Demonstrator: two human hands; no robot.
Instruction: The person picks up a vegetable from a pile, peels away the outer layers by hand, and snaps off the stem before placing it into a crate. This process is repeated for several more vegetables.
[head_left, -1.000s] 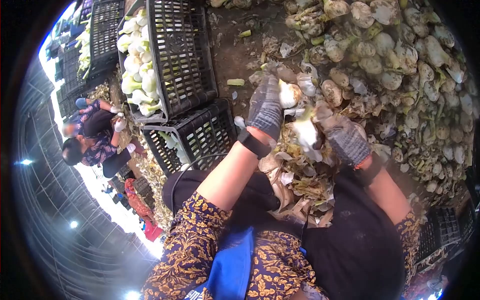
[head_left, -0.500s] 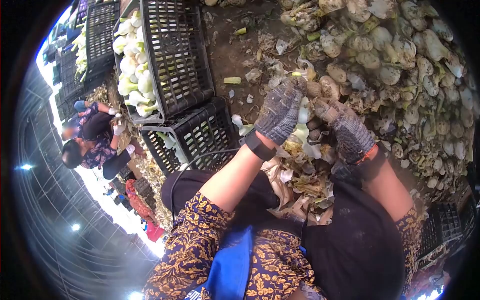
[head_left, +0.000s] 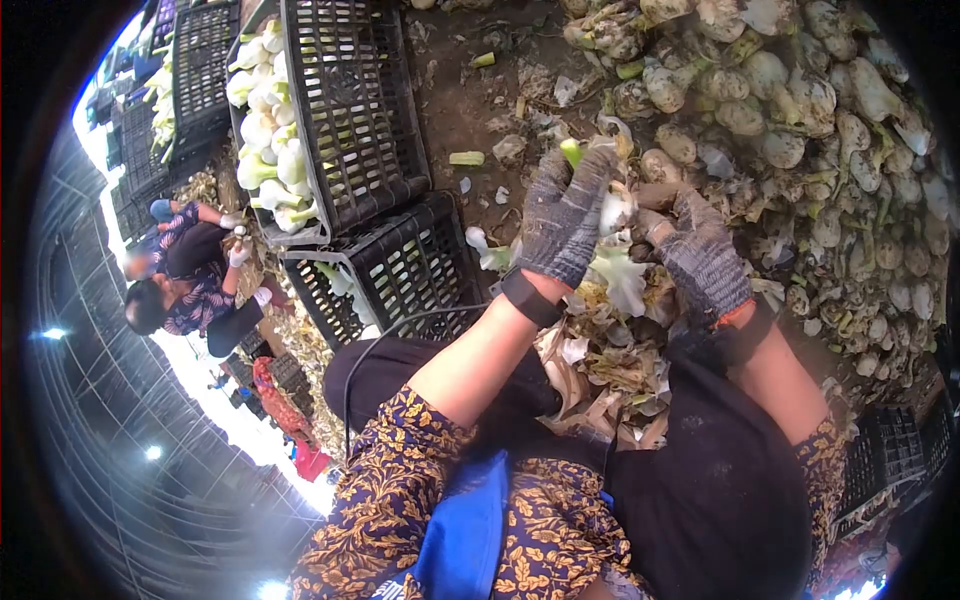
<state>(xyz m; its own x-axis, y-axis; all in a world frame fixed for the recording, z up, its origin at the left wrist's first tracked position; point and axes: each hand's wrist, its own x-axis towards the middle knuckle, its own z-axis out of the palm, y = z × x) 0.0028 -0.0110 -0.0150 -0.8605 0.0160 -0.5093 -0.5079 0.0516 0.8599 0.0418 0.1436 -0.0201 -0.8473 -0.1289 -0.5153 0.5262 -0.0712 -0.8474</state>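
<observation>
My left hand (head_left: 570,215), in a grey knitted glove, is closed around a garlic bulb (head_left: 618,207). The bulb's pale side shows past the fingers, and its cut green stem (head_left: 571,152) sticks out above them. Close on the right, my gloved right hand (head_left: 697,252) has its fingers curled together beside the bulb; what they hold, if anything, I cannot make out. Peeled garlic leaves and skins (head_left: 622,280) hang and lie beneath both hands, between my knees.
A large heap of soiled garlic bulbs (head_left: 785,150) spreads across the right. At left, a black crate (head_left: 360,110) of clean white garlic leans above another black crate (head_left: 415,265). Stem pieces (head_left: 466,158) lie on the soil. Farther left, a person (head_left: 195,270) sits working.
My left hand has turned and shifted slightly, so the bulb's white side and green stem show more. My right hand has moved slightly down, with its fingers more curled.
</observation>
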